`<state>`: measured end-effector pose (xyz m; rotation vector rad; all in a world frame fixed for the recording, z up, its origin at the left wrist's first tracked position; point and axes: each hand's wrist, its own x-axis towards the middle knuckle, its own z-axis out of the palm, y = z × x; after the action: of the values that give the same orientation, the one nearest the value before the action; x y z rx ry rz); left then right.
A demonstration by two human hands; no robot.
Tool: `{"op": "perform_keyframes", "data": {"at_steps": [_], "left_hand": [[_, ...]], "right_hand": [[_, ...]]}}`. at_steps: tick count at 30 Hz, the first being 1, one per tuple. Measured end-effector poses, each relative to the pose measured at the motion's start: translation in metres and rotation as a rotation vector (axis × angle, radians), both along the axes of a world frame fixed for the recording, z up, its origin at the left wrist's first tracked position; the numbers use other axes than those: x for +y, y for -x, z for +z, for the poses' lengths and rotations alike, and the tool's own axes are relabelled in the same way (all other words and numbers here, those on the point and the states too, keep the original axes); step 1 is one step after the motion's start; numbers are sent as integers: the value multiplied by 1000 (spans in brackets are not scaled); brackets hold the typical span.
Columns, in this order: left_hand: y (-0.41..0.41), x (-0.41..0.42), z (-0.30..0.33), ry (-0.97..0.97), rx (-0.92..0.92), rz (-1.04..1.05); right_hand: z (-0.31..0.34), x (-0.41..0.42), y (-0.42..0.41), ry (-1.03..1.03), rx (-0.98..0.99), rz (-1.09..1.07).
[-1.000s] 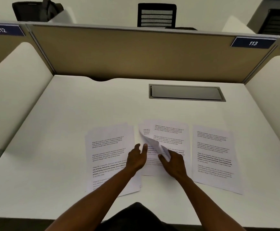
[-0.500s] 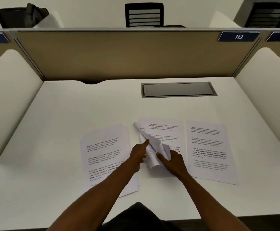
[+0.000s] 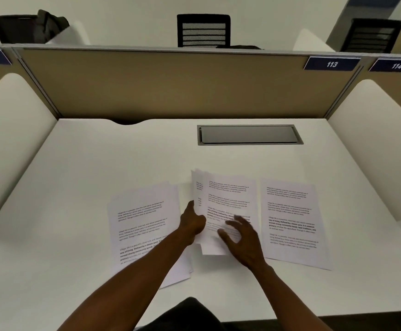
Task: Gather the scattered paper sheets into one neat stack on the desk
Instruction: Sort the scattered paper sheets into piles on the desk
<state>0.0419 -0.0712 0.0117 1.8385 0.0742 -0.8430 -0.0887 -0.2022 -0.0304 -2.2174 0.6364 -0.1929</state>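
Three groups of printed white sheets lie on the white desk (image 3: 99,163). The left pile (image 3: 144,225) is slightly fanned and my left forearm crosses its lower right corner. The middle pile (image 3: 228,199) is lifted along its left edge, where my left hand (image 3: 192,222) grips it with the fingers tucked under. My right hand (image 3: 242,237) hovers over the lower part of that pile, fingers spread, blurred, holding nothing that I can see. A single sheet (image 3: 290,220) lies flat to the right, untouched.
A grey cable hatch (image 3: 249,134) is set into the desk behind the papers. A tan divider (image 3: 170,84) closes the back, with curved white side panels (image 3: 10,130) left and right. Black chairs stand beyond the divider.
The curled top sheet of the middle pile has been flattened back. My right hand has let go and spread open above it, while my left hand has taken hold of the pile's left edge.
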Motion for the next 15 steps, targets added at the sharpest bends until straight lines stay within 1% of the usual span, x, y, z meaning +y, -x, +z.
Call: {"op": "perform_keyframes", "data": {"at_steps": [1,3,5,7,9,10,13,15], "left_hand": [[-3,4,-2,54,13,6],[-7,15,-6,142,45,12],[-8,25,-1,230,59,19],[-9,36,3,288,86,26],[-10,51,2,352,134,46],[-11,58,2,383,164,63],[-13,77,-3,439,255,110],[-12,88,-6,396,287,134]], "right_hand": [[2,-5,0,-6,-20,-113],[10,-14,-1,-109,-12,-311],[12,-25,-3,-325,44,-438],[16,-33,-6,-595,60,-509],[21,-39,-12,-819,46,-538],[24,-41,-15,-876,64,-540],[30,-39,-25,-910,85,-444],[29,-32,-28,-906,54,-367]]}}
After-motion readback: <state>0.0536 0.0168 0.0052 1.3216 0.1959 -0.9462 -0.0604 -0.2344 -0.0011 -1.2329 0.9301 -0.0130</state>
